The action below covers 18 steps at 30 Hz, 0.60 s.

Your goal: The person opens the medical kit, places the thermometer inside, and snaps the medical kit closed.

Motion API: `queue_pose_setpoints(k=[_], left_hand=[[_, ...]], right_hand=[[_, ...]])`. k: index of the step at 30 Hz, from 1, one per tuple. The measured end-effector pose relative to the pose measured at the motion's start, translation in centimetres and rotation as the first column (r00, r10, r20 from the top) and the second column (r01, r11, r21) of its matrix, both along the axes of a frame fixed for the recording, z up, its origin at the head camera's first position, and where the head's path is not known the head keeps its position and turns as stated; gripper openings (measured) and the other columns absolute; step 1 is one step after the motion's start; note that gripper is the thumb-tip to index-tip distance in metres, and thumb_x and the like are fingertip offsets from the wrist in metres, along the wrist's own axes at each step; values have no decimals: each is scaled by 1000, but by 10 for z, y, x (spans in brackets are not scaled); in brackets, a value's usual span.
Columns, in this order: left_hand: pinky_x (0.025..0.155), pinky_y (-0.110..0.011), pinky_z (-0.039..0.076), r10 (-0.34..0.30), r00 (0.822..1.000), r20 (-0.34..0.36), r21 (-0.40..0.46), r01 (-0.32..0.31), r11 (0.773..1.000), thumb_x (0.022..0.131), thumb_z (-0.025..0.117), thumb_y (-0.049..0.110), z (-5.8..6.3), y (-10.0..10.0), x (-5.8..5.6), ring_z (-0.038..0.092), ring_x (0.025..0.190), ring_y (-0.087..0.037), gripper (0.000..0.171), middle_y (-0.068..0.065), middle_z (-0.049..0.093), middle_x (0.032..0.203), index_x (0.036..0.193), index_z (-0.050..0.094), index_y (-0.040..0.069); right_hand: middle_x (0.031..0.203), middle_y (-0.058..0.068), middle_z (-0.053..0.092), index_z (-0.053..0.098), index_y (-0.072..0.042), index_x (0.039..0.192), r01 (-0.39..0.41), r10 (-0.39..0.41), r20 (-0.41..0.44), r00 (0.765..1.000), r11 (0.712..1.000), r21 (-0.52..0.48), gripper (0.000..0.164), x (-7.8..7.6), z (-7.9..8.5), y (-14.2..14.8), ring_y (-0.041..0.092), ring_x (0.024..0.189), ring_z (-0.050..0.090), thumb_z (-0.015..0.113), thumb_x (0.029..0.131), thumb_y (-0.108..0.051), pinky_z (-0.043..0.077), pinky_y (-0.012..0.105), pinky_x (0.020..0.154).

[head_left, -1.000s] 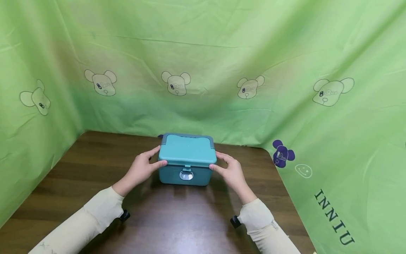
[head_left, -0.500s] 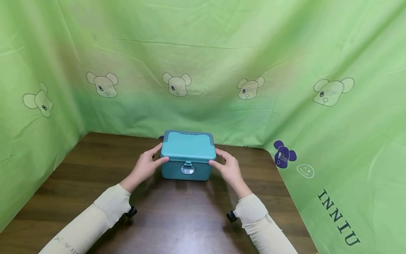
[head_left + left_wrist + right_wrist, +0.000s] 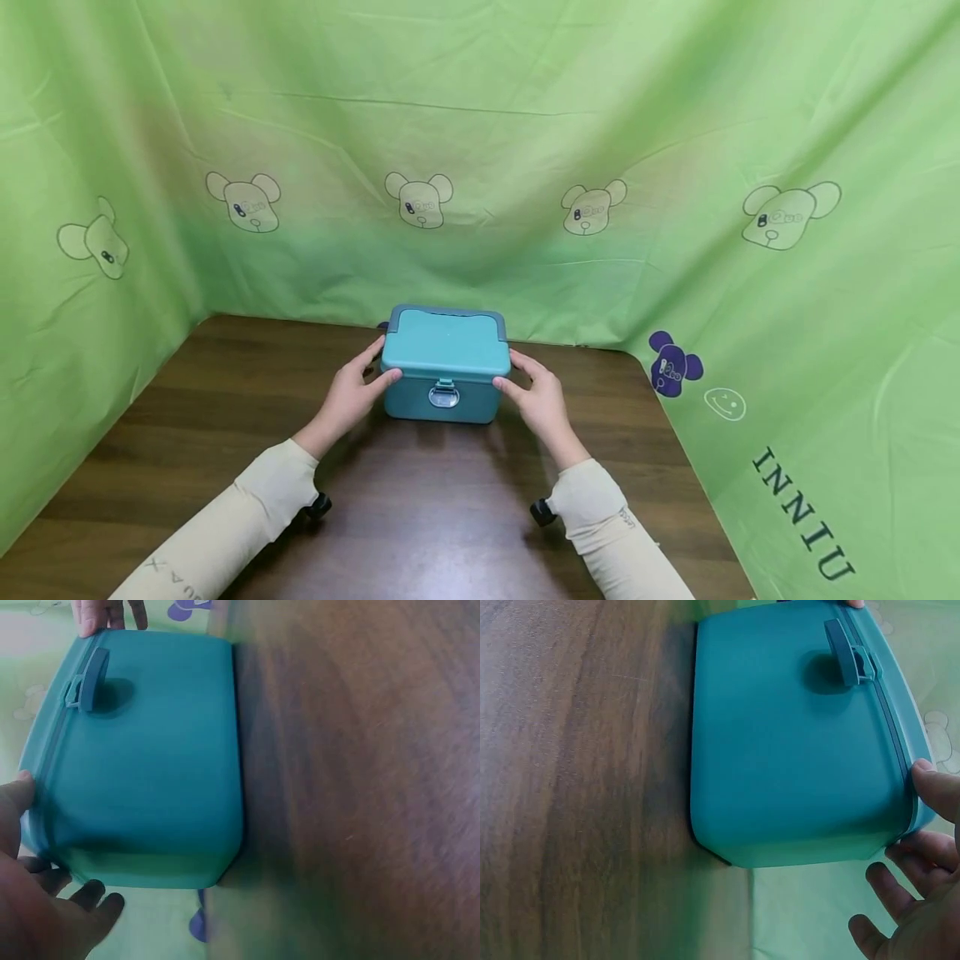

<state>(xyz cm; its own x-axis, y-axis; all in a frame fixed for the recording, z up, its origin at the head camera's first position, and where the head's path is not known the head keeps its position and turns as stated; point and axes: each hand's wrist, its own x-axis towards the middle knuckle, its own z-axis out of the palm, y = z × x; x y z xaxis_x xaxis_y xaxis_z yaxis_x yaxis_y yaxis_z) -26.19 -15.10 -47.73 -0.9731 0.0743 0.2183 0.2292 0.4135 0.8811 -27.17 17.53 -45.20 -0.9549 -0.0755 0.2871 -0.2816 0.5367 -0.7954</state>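
Note:
A teal storage box (image 3: 448, 342) with a closed lid stands on the wooden table near its back edge. Its front clasp (image 3: 444, 395) juts out from the front wall, as both wrist views show. My left hand (image 3: 350, 396) grips the left end at lid height, thumb on the front corner (image 3: 19, 791) and fingers along the side. At the right end my right hand (image 3: 542, 404) does the same, its thumb on the lid's front edge in the right wrist view. Some lower fingers (image 3: 889, 889) stand off the box there. The back of the box is hidden.
Green cloth (image 3: 495, 267) with bear prints hangs close behind the box and along both sides of the table (image 3: 442, 517). Each sleeve cuff has a small black wrist camera (image 3: 543, 512) beneath it.
Both hands and the box have shifted a little away from me, toward the back cloth. The grip looks the same, and the lid has stayed closed.

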Motion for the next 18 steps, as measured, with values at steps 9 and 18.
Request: queue_pose_setpoints(k=[9,18], left_hand=[[114,-57,41,17,1000,23,70,-19,997,86,83,44,-15,8,-3,41,146,-41,100,-15,39,162,163,27,15],[114,-54,42,15,999,34,64,-17,998,83,86,44,-21,13,-6,42,147,-35,102,-14,44,159,163,30,13]], right_hand=[[142,11,63,65,-7,139,66,-68,-42,997,996,-58,56,6,-10,-5,30,134,55,82,90,-28,43,52,113],[134,11,65,67,-6,134,132,-140,-70,988,986,-105,50,21,-19,-8,31,125,58,81,90,-24,46,56,107]])
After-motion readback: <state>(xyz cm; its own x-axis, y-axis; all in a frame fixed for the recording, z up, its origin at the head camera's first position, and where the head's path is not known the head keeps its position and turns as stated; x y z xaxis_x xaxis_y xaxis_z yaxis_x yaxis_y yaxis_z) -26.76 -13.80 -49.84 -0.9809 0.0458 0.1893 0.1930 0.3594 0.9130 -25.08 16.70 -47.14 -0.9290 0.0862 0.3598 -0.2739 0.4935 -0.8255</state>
